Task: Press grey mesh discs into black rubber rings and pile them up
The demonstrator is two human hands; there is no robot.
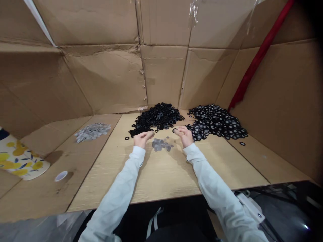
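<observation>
My left hand [141,138] is closed in a pinch at the front of a heap of black rings [157,116]. A bit of black shows by its fingertips, but I cannot make out what it grips. Opposite it, my right hand [186,135] pinches a black ring [174,130] between thumb and fingers. Small grey translucent discs [159,145] lie loosely on the board between and just below the hands. To the right of my right hand spreads a heap of black rings with pale discs in their centres [217,121].
More grey discs [93,132] are piled at the left. A floral-patterned container [22,159] and a small white round lid-like piece [61,176] stand near the left edge. Cardboard walls [164,74] enclose the table, with a red strip [259,55] on the right one.
</observation>
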